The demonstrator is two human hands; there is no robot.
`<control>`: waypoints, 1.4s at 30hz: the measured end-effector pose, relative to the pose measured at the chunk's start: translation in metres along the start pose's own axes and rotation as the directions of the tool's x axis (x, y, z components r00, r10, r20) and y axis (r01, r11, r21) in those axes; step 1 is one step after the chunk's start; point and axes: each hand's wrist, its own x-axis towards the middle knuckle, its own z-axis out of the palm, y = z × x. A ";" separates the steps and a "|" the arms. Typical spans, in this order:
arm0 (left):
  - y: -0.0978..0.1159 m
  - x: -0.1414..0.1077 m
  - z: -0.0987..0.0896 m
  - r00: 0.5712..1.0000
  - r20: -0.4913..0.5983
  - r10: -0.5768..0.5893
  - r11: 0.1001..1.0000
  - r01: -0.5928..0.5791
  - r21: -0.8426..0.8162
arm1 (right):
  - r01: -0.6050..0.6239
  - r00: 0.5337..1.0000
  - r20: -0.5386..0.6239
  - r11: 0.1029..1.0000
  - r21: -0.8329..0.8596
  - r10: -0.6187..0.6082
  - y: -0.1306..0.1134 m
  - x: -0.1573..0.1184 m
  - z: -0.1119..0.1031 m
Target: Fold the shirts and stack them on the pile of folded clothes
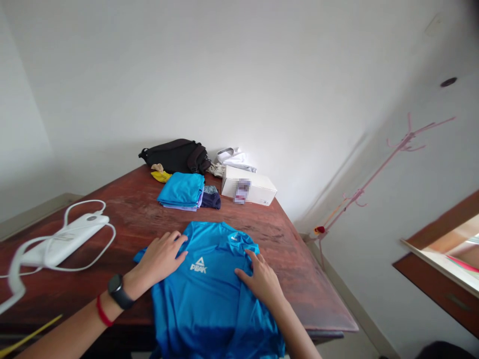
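A blue shirt (pixel 205 299) with a white PEAK logo on its chest is spread on the wooden table, its lower part hanging over the near edge. My left hand (pixel 160 257) rests on the shirt's left shoulder, thumb apart from the slightly bent fingers. On the opposite side, my right hand (pixel 264 279) touches the cloth near the other shoulder, thumb and fingers spread. Some folds run down the right half of the shirt. Beyond its collar lies a folded blue garment (pixel 182 189) stacked on lilac cloth.
On the table (pixel 123 227), a white power strip (pixel 67 239) with looped cable lies left. At the back are a black bag (pixel 175 155), yellow cloth (pixel 161 176), dark folded cloth (pixel 211 199), a white box (pixel 258 187) and white items (pixel 235 158). A pink coat rack (pixel 381 167) stands right.
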 end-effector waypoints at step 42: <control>0.045 0.057 0.013 0.926 0.105 0.363 0.916 -0.334 -0.223 | -0.101 0.992 -0.042 0.957 0.271 0.116 0.101 -0.015 -0.026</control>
